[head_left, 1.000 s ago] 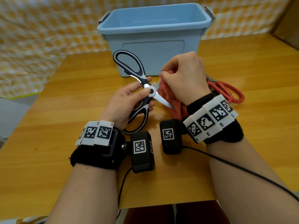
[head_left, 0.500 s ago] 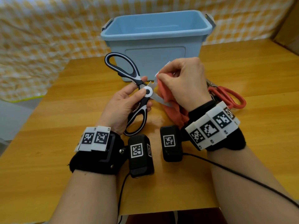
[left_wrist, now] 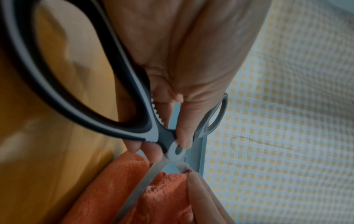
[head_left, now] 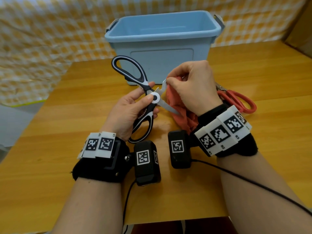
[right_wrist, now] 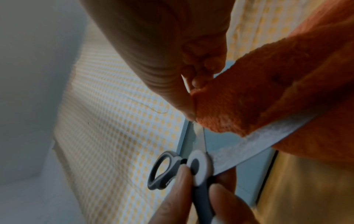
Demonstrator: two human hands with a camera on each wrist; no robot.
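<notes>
Black-and-white kitchen scissors (head_left: 143, 97) are spread wide open above the wooden table. My left hand (head_left: 130, 108) pinches them at the white pivot (left_wrist: 177, 150), thumb on top and fingers beneath. My right hand (head_left: 190, 88) grips an orange cloth (head_left: 179, 108) and pinches it around the upper blade (head_left: 163, 85), near the blade's tip. The lower blade (right_wrist: 254, 139) lies against the cloth, which hangs under my right palm. The pivot (right_wrist: 199, 166) sits close below my right fingers in the right wrist view.
A light blue plastic bin (head_left: 162, 46) stands open just behind the hands. Red-handled scissors (head_left: 238, 100) lie on the table (head_left: 50, 132) to the right, partly behind my right wrist. A yellow checked cloth (head_left: 42, 39) covers the background.
My right hand with the cloth has slid up along the upper blade toward its tip. The scissors and left hand have shifted slightly; the camera view has tilted.
</notes>
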